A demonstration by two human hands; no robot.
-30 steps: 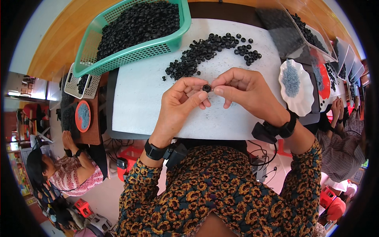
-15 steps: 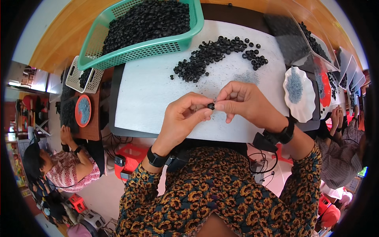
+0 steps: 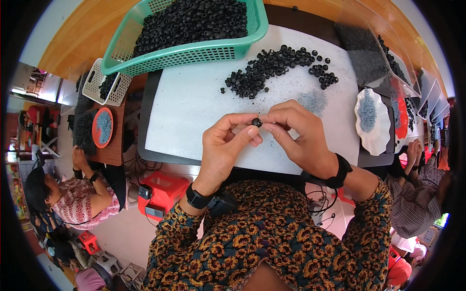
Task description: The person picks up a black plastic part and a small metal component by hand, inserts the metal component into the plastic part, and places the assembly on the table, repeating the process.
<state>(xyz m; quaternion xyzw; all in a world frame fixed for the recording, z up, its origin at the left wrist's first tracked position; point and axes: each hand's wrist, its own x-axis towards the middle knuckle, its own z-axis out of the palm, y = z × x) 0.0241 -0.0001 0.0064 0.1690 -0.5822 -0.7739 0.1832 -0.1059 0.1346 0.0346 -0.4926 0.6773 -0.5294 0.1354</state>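
Observation:
Between thumb and forefinger, my left hand [image 3: 224, 143] pinches a small black ring-like part [image 3: 257, 122] with a hole in it. My right hand [image 3: 302, 138] is beside it, thumb and forefinger drawn together close to the part; whatever they pinch is too small to make out. Both hands are over a white sheet [image 3: 179, 116]. Beyond them lies a loose heap of similar black parts [image 3: 272, 70]. A thin scatter of tiny grey-blue pieces [image 3: 313, 101] lies on the sheet past my right hand.
A green basket [image 3: 194, 57] full of black parts stands at the back left. To the right is a white scalloped dish [image 3: 381, 133] with grey-blue pieces, near a clear bin [image 3: 388, 63]. A person [image 3: 80, 194] sits at the left by an orange dish [image 3: 108, 138]; others work at right.
The black part has shifted slightly left and up in my left fingers, and its hole now shows. My right fingertips have drawn back a little. The whole view has shifted slightly.

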